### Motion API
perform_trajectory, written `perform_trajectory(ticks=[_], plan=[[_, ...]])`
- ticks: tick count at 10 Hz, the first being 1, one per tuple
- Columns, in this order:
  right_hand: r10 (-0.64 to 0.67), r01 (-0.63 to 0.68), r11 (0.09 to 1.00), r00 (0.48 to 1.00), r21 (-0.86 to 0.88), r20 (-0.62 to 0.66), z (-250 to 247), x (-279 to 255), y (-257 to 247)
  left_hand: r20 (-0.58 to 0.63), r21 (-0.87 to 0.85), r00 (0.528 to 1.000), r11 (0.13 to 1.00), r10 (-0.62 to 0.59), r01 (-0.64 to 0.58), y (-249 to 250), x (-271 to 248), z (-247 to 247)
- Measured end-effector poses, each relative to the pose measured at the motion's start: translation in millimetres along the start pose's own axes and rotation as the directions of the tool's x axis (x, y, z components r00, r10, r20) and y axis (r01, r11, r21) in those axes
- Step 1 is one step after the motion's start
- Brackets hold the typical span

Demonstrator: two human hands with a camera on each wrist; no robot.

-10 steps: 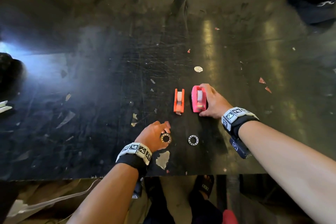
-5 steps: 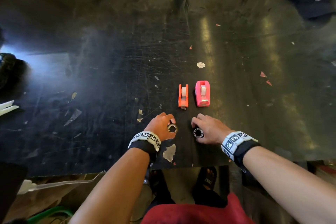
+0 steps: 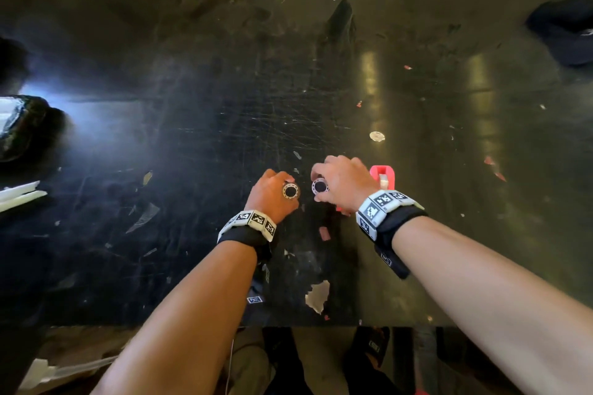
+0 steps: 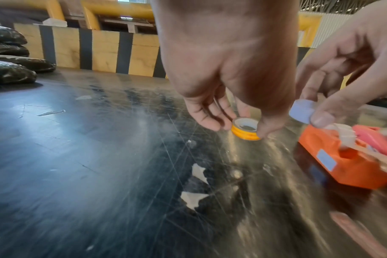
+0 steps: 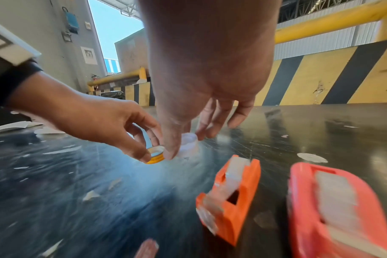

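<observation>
Pinching a small orange ring spool (image 4: 245,131) between thumb and curled fingers, the left hand (image 3: 271,197) holds it just above the scratched black table (image 3: 179,189). Close to the right of that spool, the right hand (image 3: 343,184) pinches a white ring spool (image 5: 189,144) the same way, thumb on one side and fingers on the other; the two spools sit side by side, apart but near. Just right of the orange spool and nearer the person stands an orange tape dispenser (image 5: 231,193), and beyond it, touching or almost so, a pink tape dispenser (image 5: 340,206).

Both grips look light, on the rims only, so a spool could slip out and roll off across the smooth table; the hands are also close enough to knock each other.

No brand or label can be read on the spools or dispensers. The wristbands (image 3: 252,221) carry only black-and-white square marker patterns.
</observation>
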State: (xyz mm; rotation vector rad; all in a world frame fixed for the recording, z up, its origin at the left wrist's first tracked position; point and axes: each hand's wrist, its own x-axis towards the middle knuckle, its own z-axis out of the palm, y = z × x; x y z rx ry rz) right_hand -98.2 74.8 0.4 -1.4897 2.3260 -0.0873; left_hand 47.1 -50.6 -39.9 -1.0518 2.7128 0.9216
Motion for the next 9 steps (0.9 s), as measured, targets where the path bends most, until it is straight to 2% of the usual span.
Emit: perform_trajectory(ticks=[1, 3, 6, 7, 8, 9], plan=[[0.061, -0.057, 0.994, 0.997, -0.089, 0.045, 9, 27, -6, -0.011, -0.002, 1.000, 1.000, 0.004, -0.004, -16, 14, -4], [0.097, -0.091, 0.985, 0.995, -0.148, 0.036, 42, 47, -11, -0.011, 0.007, 1.000, 1.000, 0.020, -0.020, -37, 29, 3], [0.098, -0.100, 0.991, 0.995, -0.091, -0.025, 52, 47, -12, 0.006, -0.022, 1.000, 1.000, -0.002, 0.002, -46, 32, 10], [0.073, -0.078, 0.995, 0.995, -0.069, -0.064, 50, 38, -14, 0.011, -0.040, 1.000, 0.999, -0.020, 0.021, -45, 26, 10], [0.065, -0.067, 0.998, 0.988, -0.006, -0.141, 43, 23, -9, -0.037, -0.085, 0.998, 0.996, -0.045, 0.042, -46, 12, 6], [0.057, -0.051, 0.998, 0.983, 0.040, -0.175, 30, -4, 7, -0.114, -0.194, 0.987, 0.977, -0.114, 0.090, -54, -31, 5]])
